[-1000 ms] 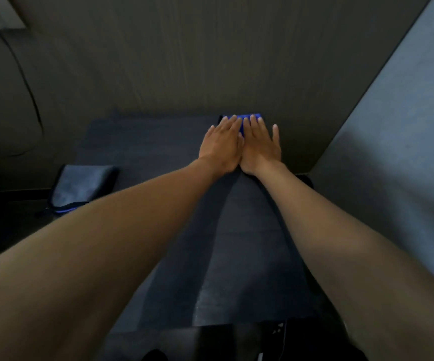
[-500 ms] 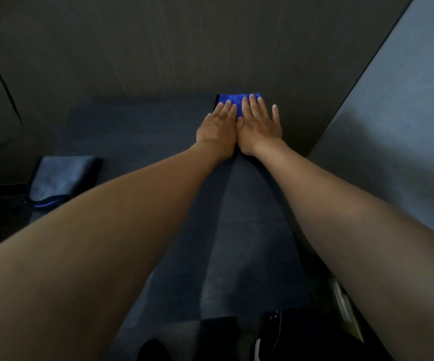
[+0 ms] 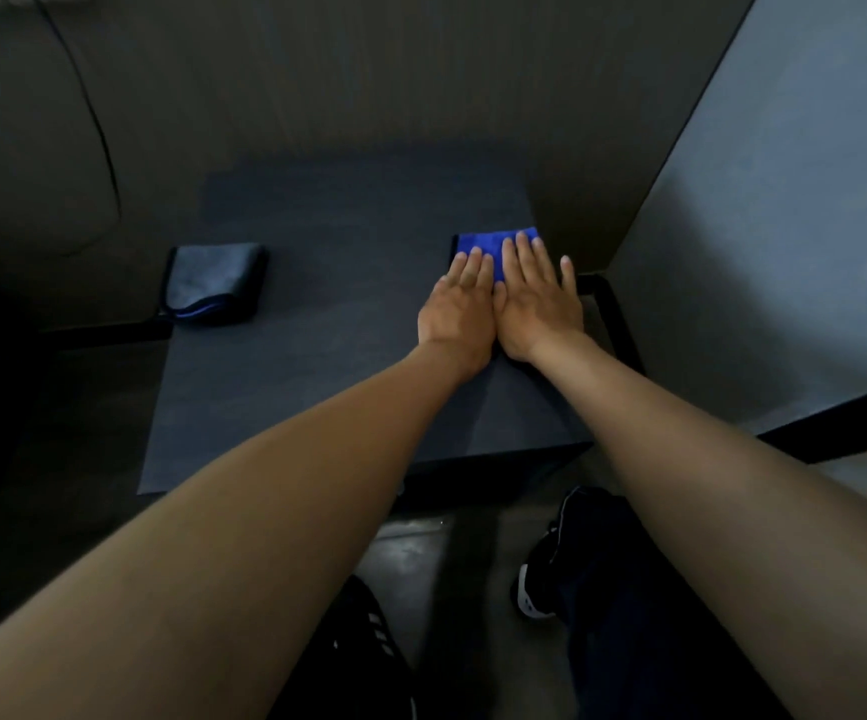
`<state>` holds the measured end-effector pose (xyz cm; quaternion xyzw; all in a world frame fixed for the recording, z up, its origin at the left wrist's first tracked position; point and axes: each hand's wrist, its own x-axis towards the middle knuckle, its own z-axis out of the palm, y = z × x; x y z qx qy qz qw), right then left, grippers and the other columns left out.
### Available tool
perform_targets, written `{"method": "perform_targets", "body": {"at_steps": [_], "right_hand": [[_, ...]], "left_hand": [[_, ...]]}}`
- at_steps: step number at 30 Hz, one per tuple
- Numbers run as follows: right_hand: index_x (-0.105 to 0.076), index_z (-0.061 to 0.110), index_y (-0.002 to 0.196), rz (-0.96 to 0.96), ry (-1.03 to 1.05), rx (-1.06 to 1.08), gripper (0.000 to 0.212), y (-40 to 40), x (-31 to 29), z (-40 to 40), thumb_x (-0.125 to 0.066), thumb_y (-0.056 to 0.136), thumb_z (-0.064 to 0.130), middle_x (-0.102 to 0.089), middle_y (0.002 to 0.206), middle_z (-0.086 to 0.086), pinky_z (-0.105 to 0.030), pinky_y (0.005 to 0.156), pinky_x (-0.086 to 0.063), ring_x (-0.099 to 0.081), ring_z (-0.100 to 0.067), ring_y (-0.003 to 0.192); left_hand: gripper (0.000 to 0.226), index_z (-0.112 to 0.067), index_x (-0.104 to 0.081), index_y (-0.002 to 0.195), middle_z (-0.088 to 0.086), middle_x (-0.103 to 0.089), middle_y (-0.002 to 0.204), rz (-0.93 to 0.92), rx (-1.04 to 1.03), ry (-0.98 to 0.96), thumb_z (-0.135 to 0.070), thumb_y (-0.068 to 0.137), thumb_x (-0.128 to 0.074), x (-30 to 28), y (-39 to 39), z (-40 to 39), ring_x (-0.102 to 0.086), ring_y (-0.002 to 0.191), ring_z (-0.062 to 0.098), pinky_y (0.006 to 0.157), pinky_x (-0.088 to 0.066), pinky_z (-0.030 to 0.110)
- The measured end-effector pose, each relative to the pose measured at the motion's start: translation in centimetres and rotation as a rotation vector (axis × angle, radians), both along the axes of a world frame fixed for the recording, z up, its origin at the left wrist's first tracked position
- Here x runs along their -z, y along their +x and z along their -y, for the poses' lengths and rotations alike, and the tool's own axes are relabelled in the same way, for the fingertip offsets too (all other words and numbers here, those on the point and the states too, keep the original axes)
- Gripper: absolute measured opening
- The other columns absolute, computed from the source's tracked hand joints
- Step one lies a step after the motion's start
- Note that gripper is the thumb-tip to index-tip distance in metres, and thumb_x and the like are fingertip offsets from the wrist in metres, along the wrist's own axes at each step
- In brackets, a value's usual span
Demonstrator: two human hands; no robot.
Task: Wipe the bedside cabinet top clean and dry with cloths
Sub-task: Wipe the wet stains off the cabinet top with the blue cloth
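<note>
A dark bedside cabinet top point(image 3: 327, 356) fills the middle of the view. A folded blue cloth point(image 3: 493, 244) lies near its right edge, about halfway back. My left hand point(image 3: 460, 311) and my right hand point(image 3: 537, 304) lie side by side, flat, palms down on that cloth, fingers pointing toward the wall. Only the cloth's far edge shows beyond my fingertips. A second cloth, grey with a blue hem point(image 3: 215, 283), lies folded at the cabinet's left edge, away from both hands.
A dark wall point(image 3: 369, 85) stands behind the cabinet, with a thin cable point(image 3: 101, 132) hanging at the left. A pale bed surface point(image 3: 784, 252) runs along the right side. Below the cabinet's front edge my two black shoes point(image 3: 550, 563) stand on the floor.
Both hands have slid the blue cloth back from the rear wall toward me along the cabinet's right side. The view has tilted down, showing the front edge and my shoes.
</note>
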<state>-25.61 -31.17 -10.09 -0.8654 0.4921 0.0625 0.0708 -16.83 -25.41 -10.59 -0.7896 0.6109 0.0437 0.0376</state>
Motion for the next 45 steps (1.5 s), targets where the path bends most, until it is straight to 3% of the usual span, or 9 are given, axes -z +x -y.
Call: {"method": "perform_targets", "body": {"at_steps": [9,14,19,23,26,31,34,39,45], "right_hand": [[0.009,0.017,0.157,-0.002,0.016,-0.018,0.060,-4.5,0.1,-8.5,-0.009,0.105,0.040,0.015,0.165,-0.002,-0.044,0.122,0.007,0.016,-0.018,0.151],[0.010,0.018,0.157,0.004,0.045,-0.016,0.059,-5.6,-0.2,-11.5,-0.010,0.105,0.040,0.016,0.165,-0.001,-0.043,0.121,0.008,0.016,-0.018,0.151],[0.010,0.019,0.157,0.002,0.103,-0.030,0.060,-6.5,-0.7,-13.4,-0.014,0.105,0.038,0.017,0.165,-0.001,-0.045,0.123,0.005,0.017,-0.020,0.151],[0.009,0.019,0.157,0.007,0.155,-0.048,0.062,-6.8,-1.1,-14.2,-0.019,0.105,0.037,0.017,0.165,-0.002,-0.046,0.123,0.001,0.017,-0.021,0.151],[0.007,0.019,0.158,0.023,0.190,-0.055,0.064,-7.1,-1.4,-14.5,-0.023,0.104,0.036,0.016,0.165,-0.001,-0.045,0.123,0.001,0.016,-0.020,0.152],[0.003,0.018,0.159,0.049,0.314,-0.101,0.078,-7.6,-2.6,-14.4,-0.037,0.098,0.046,0.015,0.166,-0.003,-0.047,0.122,-0.002,0.016,-0.020,0.152],[0.005,0.017,0.158,0.052,0.362,-0.144,0.092,-8.1,-3.1,-14.5,-0.048,0.093,0.054,0.017,0.165,-0.005,-0.046,0.121,-0.001,0.018,-0.021,0.151],[0.006,0.017,0.158,-0.002,0.285,-0.206,0.101,-8.6,-3.0,-14.8,-0.061,0.088,0.046,0.017,0.165,-0.005,-0.044,0.122,0.004,0.017,-0.021,0.151],[-0.007,0.017,0.159,0.007,0.269,-0.220,0.093,-8.9,-3.5,-15.1,-0.058,0.088,0.050,0.005,0.167,-0.006,-0.045,0.123,0.001,0.006,-0.020,0.153]], "left_hand": [[0.078,-0.009,0.003,0.155,0.008,0.004,0.165,-0.037,-0.011,0.019,-0.029,0.099,-0.046,0.3,-4.3,-8.8,0.004,0.151,0.022,0.123,-0.013,0.037],[0.065,-0.011,-0.004,0.156,0.006,-0.004,0.165,-0.098,-0.025,-0.042,-0.029,0.103,-0.039,-0.8,-5.5,-12.1,-0.003,0.151,0.020,0.123,-0.015,0.035],[0.047,-0.016,-0.036,0.147,0.005,-0.040,0.152,-0.274,-0.075,-0.107,-0.029,0.103,-0.040,-2.8,-5.6,-13.6,-0.048,0.133,0.025,0.103,-0.045,0.037],[0.044,-0.013,-0.040,0.137,0.010,-0.056,0.128,-0.404,-0.079,-0.050,-0.026,0.095,-0.048,-4.4,-5.3,-15.2,-0.061,0.107,0.031,0.084,-0.049,0.038],[0.040,-0.013,-0.043,0.126,0.013,-0.062,0.110,-0.456,-0.064,-0.015,-0.025,0.090,-0.054,-4.8,-4.7,-16.1,-0.062,0.097,0.034,0.079,-0.048,0.038],[0.018,-0.022,-0.056,0.105,0.012,-0.067,0.105,-0.386,-0.075,-0.006,-0.035,0.095,-0.049,-4.5,-3.1,-16.0,-0.063,0.096,0.037,0.080,-0.051,0.040],[0.038,-0.026,-0.054,0.109,0.005,-0.065,0.109,-0.378,0.034,0.050,-0.046,0.081,-0.069,-4.4,-2.4,-16.5,-0.063,0.097,0.030,0.084,-0.052,0.040],[0.023,-0.025,-0.060,0.108,0.007,-0.065,0.110,-0.355,0.002,-0.007,-0.032,0.087,-0.067,-3.9,-2.4,-16.6,-0.062,0.101,0.030,0.083,-0.050,0.038],[0.006,-0.021,-0.060,0.084,0.002,-0.068,0.092,-0.500,-0.010,-0.093,-0.026,0.086,-0.062,-5.2,-2.0,-16.4,-0.064,0.090,0.025,0.075,-0.047,0.031]]}}
